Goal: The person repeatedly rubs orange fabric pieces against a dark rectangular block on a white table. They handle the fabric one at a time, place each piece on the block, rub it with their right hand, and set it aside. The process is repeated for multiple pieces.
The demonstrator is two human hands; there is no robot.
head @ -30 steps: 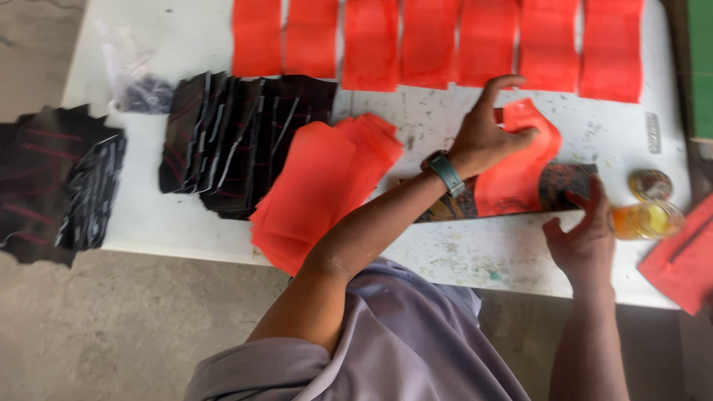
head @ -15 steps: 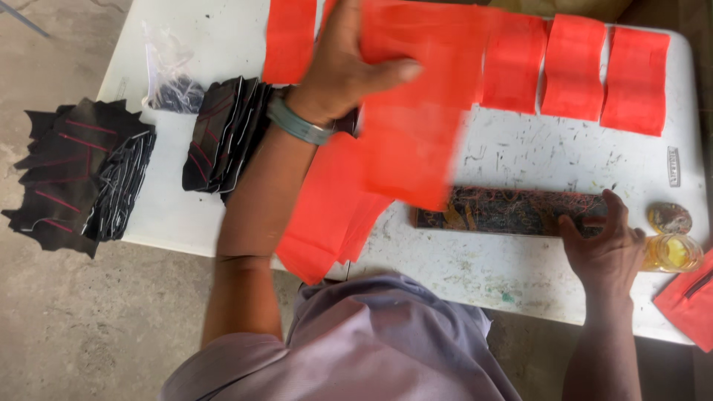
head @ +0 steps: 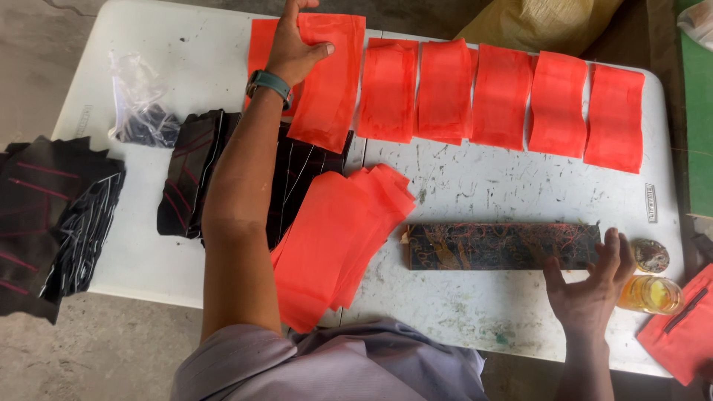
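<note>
My left hand (head: 293, 46) reaches to the far side of the white table (head: 475, 189) and grips the top of an orange paper sheet (head: 330, 89), thumb on top. That sheet lies at the left end of a row of orange sheets (head: 505, 96), partly over another one. My right hand (head: 590, 289) is at the near right with fingers spread, its fingertips touching the end of a long dark paint-stained board (head: 497, 246). Nothing is in it.
A fanned stack of orange sheets (head: 334, 238) lies near the front edge. Black striped sheets (head: 189, 174) sit to its left, with more (head: 52, 215) off the table's left end. A plastic bag (head: 137, 104), a glass of yellow liquid (head: 653, 294) and a small round lid (head: 650, 255) are also here.
My left hand lifted an orange sheet off the dark board and carried it up and left to the row's left end. My right hand stayed by the board's right end.
</note>
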